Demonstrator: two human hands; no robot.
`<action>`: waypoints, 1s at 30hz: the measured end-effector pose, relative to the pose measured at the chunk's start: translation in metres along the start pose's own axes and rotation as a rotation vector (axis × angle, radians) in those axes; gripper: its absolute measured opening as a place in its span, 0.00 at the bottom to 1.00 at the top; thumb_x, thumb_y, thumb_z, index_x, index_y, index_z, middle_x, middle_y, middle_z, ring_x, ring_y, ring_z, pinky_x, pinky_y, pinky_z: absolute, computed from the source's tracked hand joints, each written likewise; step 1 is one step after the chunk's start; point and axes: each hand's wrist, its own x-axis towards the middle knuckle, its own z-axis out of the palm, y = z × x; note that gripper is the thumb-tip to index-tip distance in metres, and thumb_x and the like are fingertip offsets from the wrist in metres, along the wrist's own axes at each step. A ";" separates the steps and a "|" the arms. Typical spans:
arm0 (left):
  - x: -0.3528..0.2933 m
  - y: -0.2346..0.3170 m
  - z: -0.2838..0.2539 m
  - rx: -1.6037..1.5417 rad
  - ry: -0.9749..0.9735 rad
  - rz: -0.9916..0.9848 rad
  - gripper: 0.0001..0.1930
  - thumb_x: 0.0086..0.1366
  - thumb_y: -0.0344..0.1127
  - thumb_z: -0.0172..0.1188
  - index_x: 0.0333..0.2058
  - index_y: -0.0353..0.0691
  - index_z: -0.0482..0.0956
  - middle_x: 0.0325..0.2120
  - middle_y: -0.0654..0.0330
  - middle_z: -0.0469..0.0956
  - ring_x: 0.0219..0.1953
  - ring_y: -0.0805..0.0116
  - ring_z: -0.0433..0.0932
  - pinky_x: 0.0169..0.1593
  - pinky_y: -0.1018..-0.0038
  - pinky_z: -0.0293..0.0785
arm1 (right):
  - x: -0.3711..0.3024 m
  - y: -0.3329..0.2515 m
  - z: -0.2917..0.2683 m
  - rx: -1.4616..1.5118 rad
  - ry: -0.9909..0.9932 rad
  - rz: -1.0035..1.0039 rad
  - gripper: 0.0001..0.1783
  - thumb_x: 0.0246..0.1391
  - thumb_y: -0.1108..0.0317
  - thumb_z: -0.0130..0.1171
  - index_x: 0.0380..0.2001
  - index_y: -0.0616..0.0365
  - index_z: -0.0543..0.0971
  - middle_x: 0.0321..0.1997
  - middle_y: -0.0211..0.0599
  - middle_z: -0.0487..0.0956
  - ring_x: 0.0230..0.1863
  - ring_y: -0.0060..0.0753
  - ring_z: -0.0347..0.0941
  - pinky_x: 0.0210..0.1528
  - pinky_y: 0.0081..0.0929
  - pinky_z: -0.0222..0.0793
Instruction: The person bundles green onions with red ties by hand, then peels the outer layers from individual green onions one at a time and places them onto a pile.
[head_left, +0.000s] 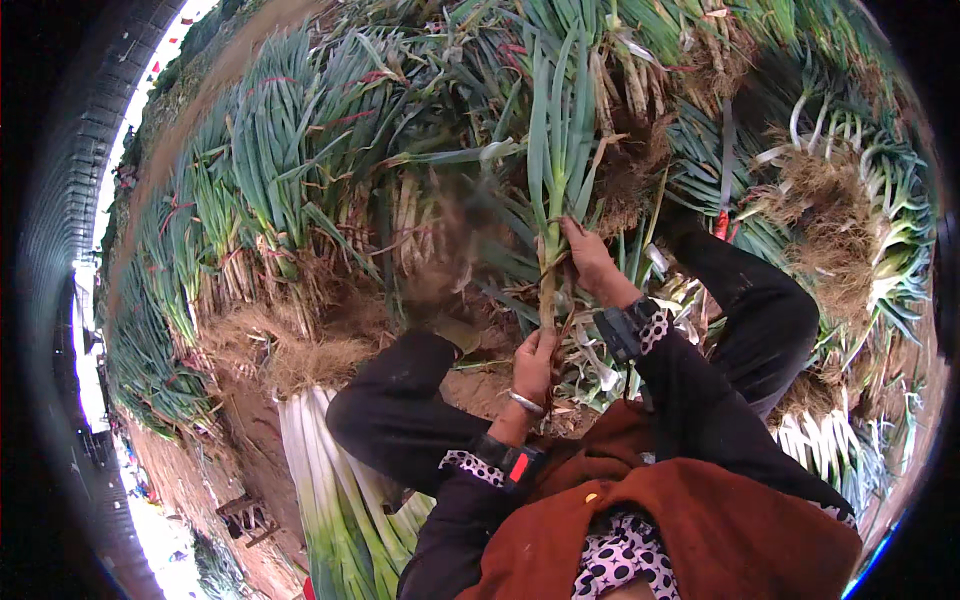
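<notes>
From L hand (533, 368) up past R hand (592, 262): 1 leek (553, 190), long axis near-vert. in view, leaves (558, 120) at far end. L fingers closed rd stem's near end; R fingers gripping just below leaf fork. Leek bundles (280, 140) beyond, to L.

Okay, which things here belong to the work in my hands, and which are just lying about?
In the work:
Leafy green stalk
Left hand, gripping it low
Right hand, gripping it higher

Apparently just lying about:
Red-tied bunches, left
White-stalked bundle, lower left
Rooted pile, right
</notes>
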 end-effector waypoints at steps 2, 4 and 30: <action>-0.007 -0.001 -0.011 -0.271 -0.126 -0.112 0.12 0.64 0.46 0.48 0.34 0.45 0.71 0.16 0.70 0.63 0.13 0.80 0.58 0.17 0.80 0.55 | -0.012 -0.005 0.021 0.086 -0.064 0.031 0.20 0.60 0.54 0.43 0.44 0.60 0.70 0.35 0.41 0.78 0.33 0.31 0.75 0.35 0.27 0.72; -0.011 0.004 -0.009 -0.595 -0.361 -0.257 0.14 0.65 0.50 0.43 0.39 0.47 0.68 0.14 0.71 0.57 0.12 0.79 0.54 0.17 0.81 0.52 | -0.026 -0.021 0.037 0.172 -0.158 0.052 0.21 0.60 0.54 0.42 0.46 0.61 0.68 0.40 0.42 0.76 0.35 0.33 0.74 0.38 0.30 0.73; 0.058 0.146 -0.012 0.013 -0.016 0.482 0.21 0.59 0.37 0.54 0.48 0.30 0.68 0.38 0.59 0.75 0.35 0.75 0.73 0.36 0.79 0.71 | -0.029 -0.075 0.058 -0.520 -0.309 -0.297 0.17 0.49 0.66 0.59 0.41 0.62 0.72 0.33 0.25 0.74 0.32 0.15 0.66 0.34 0.18 0.66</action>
